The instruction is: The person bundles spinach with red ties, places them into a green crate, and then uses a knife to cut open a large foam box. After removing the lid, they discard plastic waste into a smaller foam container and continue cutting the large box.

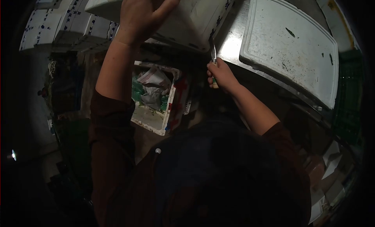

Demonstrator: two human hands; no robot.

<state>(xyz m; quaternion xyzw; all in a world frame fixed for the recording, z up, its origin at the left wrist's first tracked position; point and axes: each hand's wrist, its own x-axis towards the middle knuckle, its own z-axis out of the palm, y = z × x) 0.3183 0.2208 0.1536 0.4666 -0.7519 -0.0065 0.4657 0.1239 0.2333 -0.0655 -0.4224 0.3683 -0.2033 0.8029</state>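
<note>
My right hand (224, 75) is wrapped round the handle of a knife (213, 54), its blade pointing up and away from me. The blade's tip is right at the lower corner of a large white foam box (183, 29), which stands tilted on a metal table (230, 43). At the top of the view my left hand (142, 12) lies over the box's near side, thumb stretched out to the right. Its other fingers run up toward the frame's edge and are partly cut off.
Right of the knife lies a white foam lid (291, 47) with bits of leaf on it. Below, an open foam box (166, 121) holds plastic bags (152, 86). More white foam boxes (70, 24) are stacked at the upper left. Green crates (349, 98) stand at the far right.
</note>
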